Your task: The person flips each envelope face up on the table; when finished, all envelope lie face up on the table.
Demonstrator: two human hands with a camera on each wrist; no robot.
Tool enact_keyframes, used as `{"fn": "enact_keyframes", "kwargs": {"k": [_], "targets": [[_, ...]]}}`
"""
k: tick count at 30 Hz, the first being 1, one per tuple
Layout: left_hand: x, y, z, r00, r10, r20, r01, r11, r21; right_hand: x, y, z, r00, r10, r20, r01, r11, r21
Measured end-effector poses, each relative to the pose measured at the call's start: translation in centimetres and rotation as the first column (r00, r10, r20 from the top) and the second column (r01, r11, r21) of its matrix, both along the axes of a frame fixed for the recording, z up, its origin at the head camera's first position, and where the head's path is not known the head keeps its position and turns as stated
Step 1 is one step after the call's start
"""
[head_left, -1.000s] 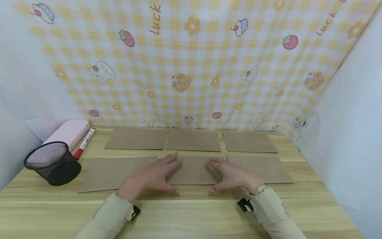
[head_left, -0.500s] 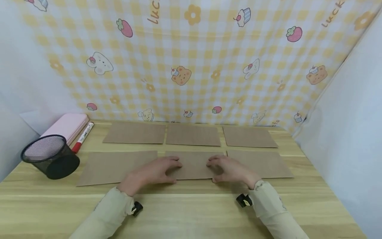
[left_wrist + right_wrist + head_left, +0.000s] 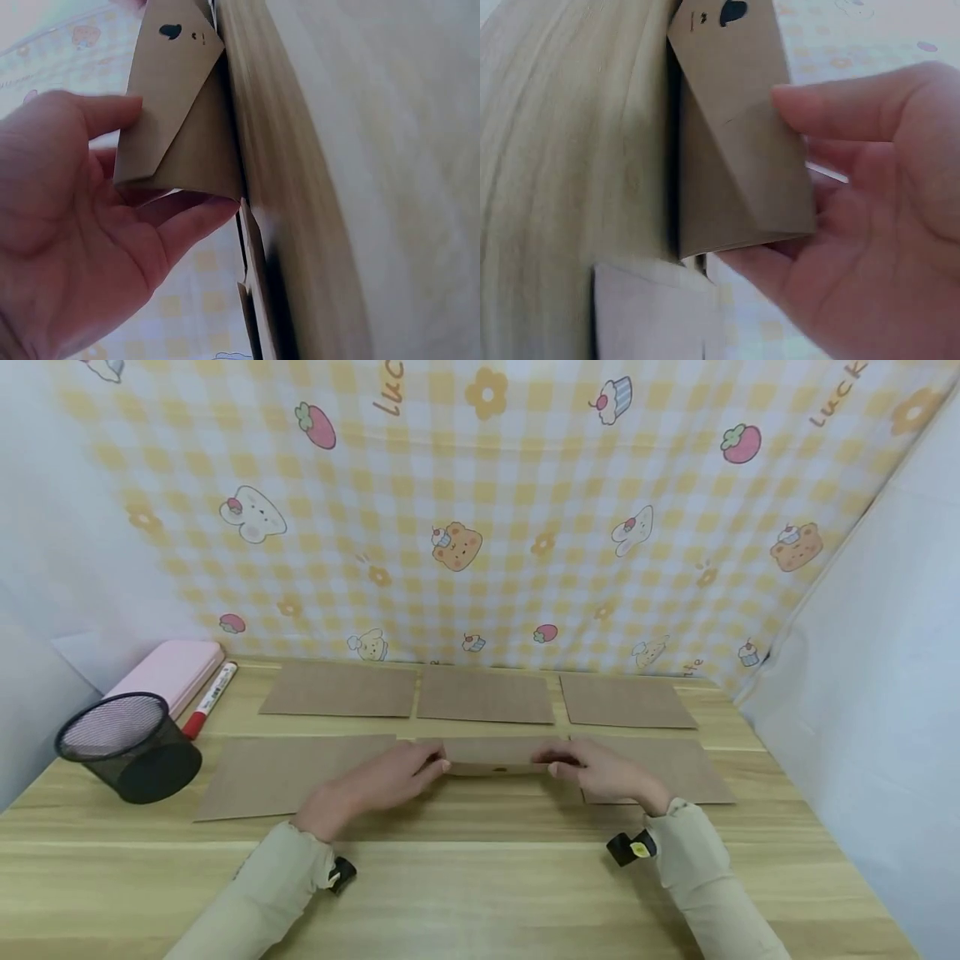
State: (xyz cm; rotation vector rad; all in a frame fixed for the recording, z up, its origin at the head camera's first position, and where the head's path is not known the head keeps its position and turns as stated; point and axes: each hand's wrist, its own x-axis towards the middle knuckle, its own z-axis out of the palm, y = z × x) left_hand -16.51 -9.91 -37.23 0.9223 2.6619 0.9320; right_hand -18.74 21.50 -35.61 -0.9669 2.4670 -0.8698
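now mid-fold, by the look of it: middle front brown paper bag (image 3: 491,757) lifted at its near edge and doubled back toward 12 o'clock, a small dark mark showing on the turned-up face. left hand (image 3: 382,777) pinching the bag's left end, thumb on top and fingers curled beneath, plain in the left wrist view (image 3: 67,217). right hand (image 3: 600,770) doing the same at the right end, thumb over the flap, fingers under the fold (image 3: 877,225). neither hand spread flat; both closed on the paper.

judged from the lie of things, barely begun: one bag partly folded and not yet pressed down, crease unset. left front bag (image 3: 292,775) at 9 o'clock of the hands and right front bag (image 3: 675,768) at 3 o'clock lying flat, as do the three back bags (image 3: 486,695) in a row toward 12 o'clock.

tight quarters on the sides: flat neighbours just beside both ends of the held bag, the right one seemingly under the right wrist. a narrow strip of bare table (image 3: 480,893) between front and back rows; wide bare wood toward 6 o'clock, good room for pulling back. black mesh pen cup (image 3: 127,758), red marker (image 3: 210,700) and pink case (image 3: 171,675) well apart at 10 o'clock, checked cloth backdrop (image 3: 480,527) behind the far edge.
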Motion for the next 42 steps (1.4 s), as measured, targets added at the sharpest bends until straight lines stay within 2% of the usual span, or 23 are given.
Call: {"fn": "enact_keyframes", "kwargs": {"k": [3,5,9,13,16,19,21,23,26,29,32,35,39,41,42], "targets": [[-0.1,0.0,0.0,0.998,0.07,0.011,-0.07,0.996,0.046,-0.2,-0.1,-0.1,0.997,-0.074,0.007,0.074,0.989,-0.13],[-0.1,0.1,-0.1,0.994,0.111,0.009,-0.111,0.99,0.086,-0.3,-0.2,-0.2,0.992,-0.126,0.01,0.125,0.968,-0.22],[-0.2,0.2,-0.3,0.979,0.201,-0.017,-0.196,0.969,0.147,-0.5,-0.6,-0.5,0.977,-0.207,-0.052,0.18,0.929,-0.322],[-0.3,0.4,-0.2,0.953,0.279,-0.114,-0.255,0.948,0.192,-0.6,-0.7,-0.8,0.957,-0.231,-0.174,0.151,0.913,-0.379],[-0.3,0.5,-0.1,0.93,0.325,-0.174,-0.28,0.93,0.24,-0.8,-0.8,-1.0,0.925,-0.254,-0.284,0.118,0.9,-0.419],[-0.3,0.4,0.0,0.912,0.369,-0.179,-0.31,0.906,0.289,-0.9,-0.8,-1.3,0.895,-0.277,-0.35,0.098,0.887,-0.451],[-0.2,0.3,0.0,0.903,0.402,-0.149,-0.34,0.883,0.323,-0.3,-1.0,-0.5,0.889,-0.284,-0.36,0.106,0.891,-0.443],[-0.3,0.2,0.0,0.893,0.431,-0.13,-0.365,0.862,0.352,0.3,-1.3,0.3,0.9,-0.284,-0.33,0.124,0.894,-0.431],[-0.3,0.1,-0.1,0.882,0.462,-0.095,-0.395,0.833,0.387,1.3,-1.6,1.4,0.929,-0.293,-0.224,0.184,0.895,-0.406],[-0.4,0.0,-0.2,0.874,0.48,-0.078,-0.414,0.818,0.401,1.2,-1.5,1.1,0.944,-0.309,-0.115,0.238,0.879,-0.413],[-0.3,0.0,-0.1,0.86,0.503,-0.083,-0.432,0.806,0.403,1.1,-1.6,0.9,0.946,-0.318,-0.068,0.261,0.866,-0.427],[-0.3,0.1,0.0,0.827,0.543,-0.147,-0.447,0.793,0.414,1.2,-1.8,1.0,0.939,-0.337,-0.069,0.276,0.859,-0.432],[-0.3,0.3,0.2,0.757,0.599,-0.259,-0.456,0.769,0.448,1.3,-2.2,1.2,0.93,-0.357,-0.087,0.285,0.851,-0.442],[-0.2,0.3,0.4,0.736,0.615,-0.283,-0.459,0.761,0.458,1.1,-2.2,1.1,0.929,-0.359,-0.088,0.285,0.847,-0.449],[-0.2,0.3,0.4,0.731,0.619,-0.288,-0.464,0.76,0.455,0.9,-2.1,0.9,0.93,-0.359,-0.082,0.286,0.845,-0.453]]}}
